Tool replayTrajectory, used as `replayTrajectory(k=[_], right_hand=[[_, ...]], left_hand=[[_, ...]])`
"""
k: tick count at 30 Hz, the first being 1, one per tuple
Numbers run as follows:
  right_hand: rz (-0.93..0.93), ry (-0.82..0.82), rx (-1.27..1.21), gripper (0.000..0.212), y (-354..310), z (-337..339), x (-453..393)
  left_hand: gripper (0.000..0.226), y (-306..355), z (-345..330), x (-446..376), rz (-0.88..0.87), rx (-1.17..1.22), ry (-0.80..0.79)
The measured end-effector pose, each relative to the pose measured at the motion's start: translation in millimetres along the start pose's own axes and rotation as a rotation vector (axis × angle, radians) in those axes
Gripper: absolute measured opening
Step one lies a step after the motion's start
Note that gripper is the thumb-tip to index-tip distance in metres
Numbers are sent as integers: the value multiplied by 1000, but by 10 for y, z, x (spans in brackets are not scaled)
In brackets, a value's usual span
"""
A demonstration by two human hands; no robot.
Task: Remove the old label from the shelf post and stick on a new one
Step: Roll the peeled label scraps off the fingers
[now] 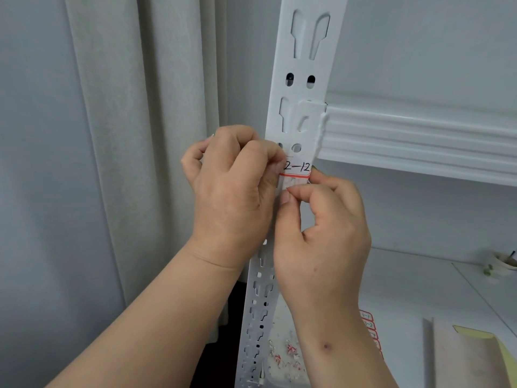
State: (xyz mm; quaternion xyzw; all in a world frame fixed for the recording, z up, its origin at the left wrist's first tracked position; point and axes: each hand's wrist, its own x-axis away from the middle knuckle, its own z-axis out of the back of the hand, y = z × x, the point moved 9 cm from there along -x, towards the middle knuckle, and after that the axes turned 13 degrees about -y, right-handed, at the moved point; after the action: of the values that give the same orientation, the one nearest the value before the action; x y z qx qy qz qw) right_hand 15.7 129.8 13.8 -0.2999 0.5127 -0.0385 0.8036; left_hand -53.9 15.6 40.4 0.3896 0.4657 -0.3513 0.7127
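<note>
A white perforated shelf post (303, 65) runs top to bottom through the middle of the head view. A white label (298, 167) with a red border and handwritten "2-12" lies on the post just below the shelf beam. My left hand (235, 186) has its fingers curled and pinches the label's left edge against the post. My right hand (321, 228) is below and right of the label, thumb and forefinger pinching at its lower edge, where torn paper remains (297, 182) show on the post.
A white shelf beam (419, 135) juts right from the post. On the shelf below lie a sheet of red-bordered labels (369, 329), scraps of peeled label (285, 357), a yellow folder (481, 343) and a small bowl (503, 264). A grey curtain (126, 135) hangs left.
</note>
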Motion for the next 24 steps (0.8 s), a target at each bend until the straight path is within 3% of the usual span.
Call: replayTrajectory(k=[10, 17, 20, 24], right_hand=[[-1, 7, -10, 6, 6, 1, -6], [0, 6, -21, 6, 17, 1, 4], [-1, 0, -34, 7, 21, -3, -4], [2, -12, -36, 8, 22, 1, -5]], left_hand=[[8, 1, -73, -54, 35, -79, -39], [5, 28, -49, 16, 30, 14, -56], [24, 20, -1, 47, 51, 74, -37], [14, 9, -14, 19, 55, 38, -79]])
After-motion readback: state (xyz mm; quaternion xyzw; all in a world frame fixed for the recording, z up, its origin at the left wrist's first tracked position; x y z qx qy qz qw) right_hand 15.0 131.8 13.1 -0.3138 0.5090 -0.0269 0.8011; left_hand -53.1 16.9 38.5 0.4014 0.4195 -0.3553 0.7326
